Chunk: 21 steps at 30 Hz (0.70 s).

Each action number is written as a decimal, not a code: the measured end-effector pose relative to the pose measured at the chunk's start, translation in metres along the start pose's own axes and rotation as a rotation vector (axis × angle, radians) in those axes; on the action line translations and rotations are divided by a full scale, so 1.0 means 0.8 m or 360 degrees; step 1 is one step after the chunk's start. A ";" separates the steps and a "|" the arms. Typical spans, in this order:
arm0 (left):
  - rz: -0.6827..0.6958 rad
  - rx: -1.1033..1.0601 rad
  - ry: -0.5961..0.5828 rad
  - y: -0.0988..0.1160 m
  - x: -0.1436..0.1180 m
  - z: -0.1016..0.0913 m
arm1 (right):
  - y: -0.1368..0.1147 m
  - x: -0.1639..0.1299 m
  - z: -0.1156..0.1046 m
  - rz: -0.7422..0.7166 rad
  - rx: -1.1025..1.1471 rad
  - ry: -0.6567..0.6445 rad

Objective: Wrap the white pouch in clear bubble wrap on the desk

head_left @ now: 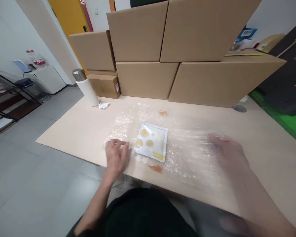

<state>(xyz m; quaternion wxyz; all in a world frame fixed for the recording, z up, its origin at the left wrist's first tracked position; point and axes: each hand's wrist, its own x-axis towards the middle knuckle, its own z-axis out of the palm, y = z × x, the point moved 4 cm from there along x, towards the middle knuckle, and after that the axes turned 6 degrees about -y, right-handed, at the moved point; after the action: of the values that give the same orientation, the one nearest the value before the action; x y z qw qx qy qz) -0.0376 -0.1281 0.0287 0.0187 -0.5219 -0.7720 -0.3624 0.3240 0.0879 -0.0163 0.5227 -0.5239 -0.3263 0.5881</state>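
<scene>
Clear plastic bubble wrap lay spread across the pale beige tabletop; at the far left of the table stood a white cylindrical flask with a steel cap, a crumpled white scrap just beside its base; the left hand rested on the left edge of the wrap, fingers curled loosely, though whether it pinched the film could not be told; just right of it, on the wrap, sat a square white plate with yellow round spots; further right the right hand, blurred, lay flat and spread on the wrap, gripping nothing visible; behind stood stacked brown cardboard boxes.
</scene>
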 end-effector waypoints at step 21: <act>-0.0656 0.0388 -0.0450 -0.122 0.067 -0.022 | -0.015 -0.023 0.016 0.0120 -0.0090 0.0183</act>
<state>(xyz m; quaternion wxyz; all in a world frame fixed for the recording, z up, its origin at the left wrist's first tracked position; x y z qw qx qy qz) -0.1482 -0.1146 0.0112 -0.1008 -0.3932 -0.8946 -0.1865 0.3128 0.0751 0.0028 0.5029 -0.5833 -0.2924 0.5668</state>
